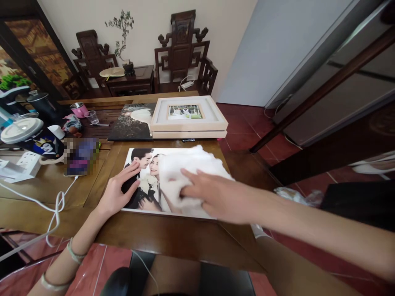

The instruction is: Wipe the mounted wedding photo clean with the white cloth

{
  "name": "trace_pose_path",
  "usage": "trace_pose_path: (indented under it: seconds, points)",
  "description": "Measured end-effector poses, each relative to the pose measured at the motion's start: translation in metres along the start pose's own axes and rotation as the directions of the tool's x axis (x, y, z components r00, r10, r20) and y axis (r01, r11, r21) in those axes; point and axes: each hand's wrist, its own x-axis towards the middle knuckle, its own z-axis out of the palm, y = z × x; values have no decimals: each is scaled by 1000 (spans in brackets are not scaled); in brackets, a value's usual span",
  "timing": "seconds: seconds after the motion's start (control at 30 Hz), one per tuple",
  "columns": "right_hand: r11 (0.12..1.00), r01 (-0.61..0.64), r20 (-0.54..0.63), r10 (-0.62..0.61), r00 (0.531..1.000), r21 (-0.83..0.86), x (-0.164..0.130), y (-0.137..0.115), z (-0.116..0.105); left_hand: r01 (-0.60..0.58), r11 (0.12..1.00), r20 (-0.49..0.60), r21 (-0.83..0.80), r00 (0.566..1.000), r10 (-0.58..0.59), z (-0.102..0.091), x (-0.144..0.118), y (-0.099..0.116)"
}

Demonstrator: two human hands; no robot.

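A flat wedding photo print (148, 176) of a couple lies on the wooden table in front of me. My left hand (119, 189) rests on its left edge, fingers stretched out and holding nothing. A white cloth (197, 164), bunched and fluffy, covers the right part of the print. My right hand (210, 193) presses down on this cloth, with fingers sunk into its folds; some fingertips are hidden. Behind the print is a stack of light wood frames (188, 133), the top one holding a small photo. A dark photo panel (132, 123) lies partly beside and under the stack.
At the left stand a lidded drink cup (40, 142), a pink mug (79, 109) and a small clear cup (92, 117). A blurred-out phone (80, 158) has a white cable (57, 205) crossing the table. Carved wooden chairs (182, 45) stand by the wall.
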Motion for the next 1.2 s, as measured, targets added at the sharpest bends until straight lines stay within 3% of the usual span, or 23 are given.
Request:
trace_pose_path:
  seconds: [0.13, 0.23, 0.33, 0.43, 0.53, 0.7, 0.8, 0.9, 1.07, 1.2]
  points:
    - [992, -15, -17, 13, 1000, -127, 23, 43, -9, 1, 1000, 0, -10, 1000, -1, -1, -1, 0]
    - [981, -40, -73, 27, 997, -187, 26, 45, -1, 5, 1000, -4, -21, 1000, -5, -2, -2, 0]
    - [977, -100, -52, 91, 994, -190, 16, 16, 11, 7, 1000, -8, -20, 1000, -8, -2, -2, 0]
    - [981, -108, 83, 122, 989, -159, -3, -26, 24, 7, 1000, -11, -12, 1000, -8, -1, -2, 0]
    - [998, -23, 201, 33, 979, -54, -20, -61, 35, 9, 1000, -5, -2, 1000, -9, -1, -2, 0]
    - [999, 41, 328, -34, 944, -14, -22, -81, 30, 10, 1000, 1, -1, 1000, -10, -2, -2, 2]
    - [998, 55, 242, -45, 969, -38, -6, -67, 14, 3, 1000, 1, -4, 1000, -3, -2, -2, 1]
    - [998, 33, 112, -28, 993, -50, 18, -37, 0, -14, 1000, 2, -6, 1000, 14, -1, -3, 0]
    - [992, -72, -36, 69, 997, -102, 51, 13, -5, -8, 1000, 7, -11, 1000, 8, -3, -4, 1]
    - [988, -64, -127, 46, 991, -144, 53, 7, 5, -1, 1000, -1, -14, 1000, 1, -4, -4, 1]
